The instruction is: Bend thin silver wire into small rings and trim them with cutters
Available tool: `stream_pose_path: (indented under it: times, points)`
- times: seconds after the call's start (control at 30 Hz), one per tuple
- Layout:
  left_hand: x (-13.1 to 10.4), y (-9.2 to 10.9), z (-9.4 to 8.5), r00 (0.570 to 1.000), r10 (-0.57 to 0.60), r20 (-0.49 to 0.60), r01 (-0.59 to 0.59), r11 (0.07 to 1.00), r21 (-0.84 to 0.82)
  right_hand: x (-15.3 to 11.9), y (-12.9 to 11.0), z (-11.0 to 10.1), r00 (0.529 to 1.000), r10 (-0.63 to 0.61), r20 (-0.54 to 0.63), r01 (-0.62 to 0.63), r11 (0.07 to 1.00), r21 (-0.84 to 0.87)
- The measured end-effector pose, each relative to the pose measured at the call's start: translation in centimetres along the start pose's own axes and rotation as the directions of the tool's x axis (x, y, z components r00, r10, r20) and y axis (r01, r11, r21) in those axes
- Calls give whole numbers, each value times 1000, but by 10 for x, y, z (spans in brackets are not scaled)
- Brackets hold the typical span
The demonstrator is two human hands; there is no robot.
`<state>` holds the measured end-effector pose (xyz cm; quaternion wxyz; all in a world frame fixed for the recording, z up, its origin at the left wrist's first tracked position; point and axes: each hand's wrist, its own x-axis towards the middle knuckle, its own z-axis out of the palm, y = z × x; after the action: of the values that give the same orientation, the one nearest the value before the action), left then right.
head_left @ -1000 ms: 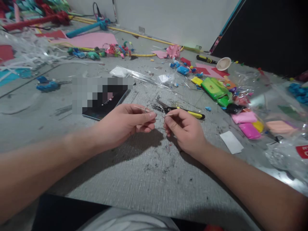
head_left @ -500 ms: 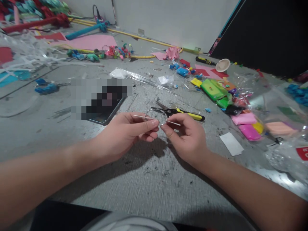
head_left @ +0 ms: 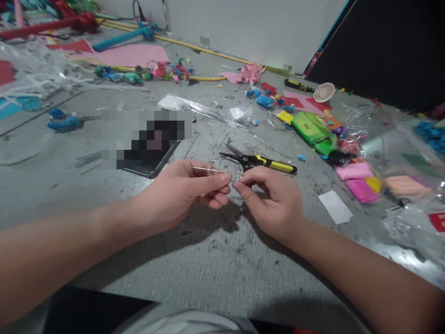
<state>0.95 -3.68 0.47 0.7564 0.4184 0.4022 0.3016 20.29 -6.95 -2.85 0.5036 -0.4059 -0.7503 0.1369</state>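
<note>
Head camera view: a thin wire (head_left: 225, 168), bent into a loop, is pinched between the thumb and forefinger of the left hand (head_left: 184, 190) and of the right hand (head_left: 274, 202), both closed on it with fingertips nearly touching. Just beyond the loop, cutters with yellow-and-black handles (head_left: 264, 162) lie on the grey table (head_left: 208, 250). Beyond the left hand a dark tablet (head_left: 149, 160) is seen; a white slip (head_left: 335, 207) lies right of the right hand.

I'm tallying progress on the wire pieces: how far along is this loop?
Done: the thin silver wire is already bent into a round loop. In hand: left hand and right hand pinch it where its ends cross. Left: the ends stick out loose, and the yellow-handled black cutters lie unused behind.
</note>
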Motion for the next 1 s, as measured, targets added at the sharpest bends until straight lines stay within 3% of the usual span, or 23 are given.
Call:
stream_pose_path:
  times: [0.2, 0.47, 0.67, 0.83, 1.0]
  points:
    - [1, 1, -4, 998, -50, 43, 52, 998, -37, -4, 7, 3, 988, 150, -31, -145, 980, 139]
    - [3, 2, -10, 988, -89, 129, 90, 996, -5, -1, 10, -3, 995, 92, 43, -97, 984, 146]
    - [4, 5, -10, 991, -65, 117, 67, 998, -8, 2, 10, -5, 998, -32, 47, 30, 998, 48]
    - [5, 2, -9, 992, -23, 124, 32, 997, -68, 3, 7, -7, 973, -221, 73, 227, 970, -90]
    - [5, 0, -8, 990, -19, 142, 32, 995, -91, 1, 1, -8, 957, -291, 19, 290, 945, -150]
